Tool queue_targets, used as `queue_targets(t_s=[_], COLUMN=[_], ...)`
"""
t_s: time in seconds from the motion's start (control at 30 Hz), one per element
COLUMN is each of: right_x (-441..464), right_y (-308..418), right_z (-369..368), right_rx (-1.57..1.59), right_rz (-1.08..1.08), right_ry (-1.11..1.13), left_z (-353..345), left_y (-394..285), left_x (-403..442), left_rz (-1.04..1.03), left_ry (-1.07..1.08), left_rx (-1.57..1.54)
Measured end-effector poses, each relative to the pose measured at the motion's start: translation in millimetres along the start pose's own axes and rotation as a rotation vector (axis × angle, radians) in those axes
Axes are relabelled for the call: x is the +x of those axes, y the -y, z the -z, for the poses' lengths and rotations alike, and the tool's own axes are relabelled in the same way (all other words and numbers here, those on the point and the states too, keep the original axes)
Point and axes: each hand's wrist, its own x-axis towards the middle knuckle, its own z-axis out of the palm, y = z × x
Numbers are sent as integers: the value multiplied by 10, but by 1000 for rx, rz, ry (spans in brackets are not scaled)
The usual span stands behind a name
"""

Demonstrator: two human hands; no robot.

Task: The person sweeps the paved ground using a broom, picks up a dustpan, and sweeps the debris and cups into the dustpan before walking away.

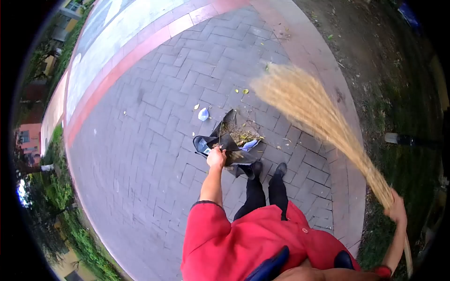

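My left hand [216,158] is closed round the wire handle of a dark dustpan-like container [228,142], low in front of my feet. Dry leaves and debris [241,134] lie in it, with a blue-white piece of litter [250,145] at its right side. My right hand [397,207] is wrapped round the lower shaft of a long straw broom [318,105]. The broom's wide, blurred bristles fan out to the upper left, over the paving. A crumpled pale blue item [203,114] lies on the bricks just beyond the container.
Grey brick paving [140,173] spreads around my feet, bordered by a reddish kerb strip [311,42]. Several yellow leaves [245,91] are scattered ahead. Soil and grass lie at the right, with a post-like object [398,138]. Green shrubs [84,234] line the left edge.
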Motion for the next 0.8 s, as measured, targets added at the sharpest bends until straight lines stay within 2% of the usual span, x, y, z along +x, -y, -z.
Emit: queue_targets(t_s=[0.1,0.17,0.23,0.33,0.43,0.5,0.57,0.67,0.8], right_x=[909,1589,1872,2193,1797,1331,932,241,-929], right_y=[728,852,1478,1271,1247,1316,1225,970,454], right_z=[-223,-562,-792,-1362,-1467,-1319,-1117,-848,-826], right_rx=[-32,-22,-70,-386,-528,-621,-655,-514,-264], right_rz=[-11,-60,-97,144,100,57,106,110,-37], right_ry=[6,22,96,94,310,336,313,207,-12], left_z=[8,-74,-112,-135,-125,-129,-169,-107,-172], left_y=[14,56,51,-29,-88,-124,-123,-40,464], left_x=[129,254,319,418,566,550,476,308,22], left_rz=[37,71,100,88,99,95,103,131,87], left_ry=[-44,-65,-45,-77,-99,-95,-78,-66,-89], left_rx=[-26,-27,-48,-33,-42,-61,-75,-81,-212])
